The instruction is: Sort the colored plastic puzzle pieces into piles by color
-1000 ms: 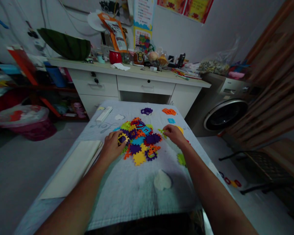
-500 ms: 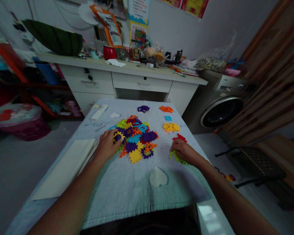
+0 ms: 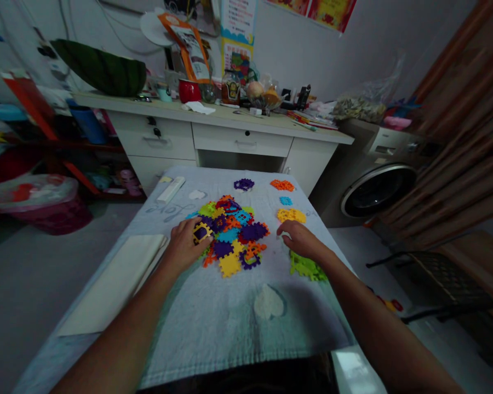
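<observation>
Right hand (image 3: pixel 299 241) has come off the green pieces (image 3: pixel 308 267), which now lie uncovered just beside its wrist on the near side. Left hand (image 3: pixel 184 246) has not shifted.

Cloth-covered table (image 3: pixel 213 339) carries everything. Folded white sheet (image 3: pixel 115 282) occupies the left edge, just outside the left forearm. Mixed pile of interlocking pieces (image 3: pixel 232 232) sits at centre, between both hands.

Left hand is closed at the pile's left margin, thumb and fingers pinching a yellow frame piece (image 3: pixel 201 232) against the pile. Right hand is palm down, fingers loosely spread and pointing at the pile's right margin, near it but apart. Nothing is seen in its grip.

Sorted groups stand beyond the right hand: yellow stack (image 3: pixel 291 215) just past the fingers, then blue piece (image 3: pixel 286 201), orange group (image 3: pixel 283 185) and purple group (image 3: pixel 244 184) farther back. White heart patch (image 3: pixel 269 302) lies between the forearms.

Bare cloth runs from the pile to the near edge around that patch. The right edge passes close beside the green pieces.
</observation>
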The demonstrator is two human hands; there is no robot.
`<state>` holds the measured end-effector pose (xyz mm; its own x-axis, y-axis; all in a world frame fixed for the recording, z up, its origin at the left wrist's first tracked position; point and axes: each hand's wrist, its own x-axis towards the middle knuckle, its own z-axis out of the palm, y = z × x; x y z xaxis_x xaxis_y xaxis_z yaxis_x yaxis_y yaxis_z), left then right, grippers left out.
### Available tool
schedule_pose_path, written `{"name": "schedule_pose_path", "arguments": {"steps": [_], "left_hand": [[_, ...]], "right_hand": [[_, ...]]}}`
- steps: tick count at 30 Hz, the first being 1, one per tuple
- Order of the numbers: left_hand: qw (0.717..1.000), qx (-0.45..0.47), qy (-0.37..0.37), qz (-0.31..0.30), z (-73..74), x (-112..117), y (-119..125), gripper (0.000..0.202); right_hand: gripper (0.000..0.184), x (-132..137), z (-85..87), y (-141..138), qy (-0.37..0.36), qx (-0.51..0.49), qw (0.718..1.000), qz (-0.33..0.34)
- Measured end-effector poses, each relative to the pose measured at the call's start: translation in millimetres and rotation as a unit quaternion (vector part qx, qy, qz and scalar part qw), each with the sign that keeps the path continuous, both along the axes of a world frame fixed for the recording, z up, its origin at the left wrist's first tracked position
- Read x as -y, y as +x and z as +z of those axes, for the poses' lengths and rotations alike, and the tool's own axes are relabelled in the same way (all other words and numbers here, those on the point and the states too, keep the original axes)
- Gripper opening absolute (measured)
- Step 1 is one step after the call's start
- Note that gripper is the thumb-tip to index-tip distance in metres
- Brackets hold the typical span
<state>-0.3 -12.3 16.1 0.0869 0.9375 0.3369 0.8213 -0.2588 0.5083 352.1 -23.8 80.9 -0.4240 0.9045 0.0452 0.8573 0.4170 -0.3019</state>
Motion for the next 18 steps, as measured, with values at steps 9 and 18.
{"name": "schedule_pose_path", "arguments": {"steps": [9,18], "left_hand": [[1.0,-0.015,-0.007,-0.013,-7.5,-2,-4,0.06],[1.0,0.008,-0.013,-0.007,-6.1,-2,-4,0.061]], "right_hand": [[0.048,-91,-14.7,-71,0.005,0.023,0.999,-0.044],[0.051,-122,-34.6,-74,-0.018,0.02,1.0,-0.013]]}}
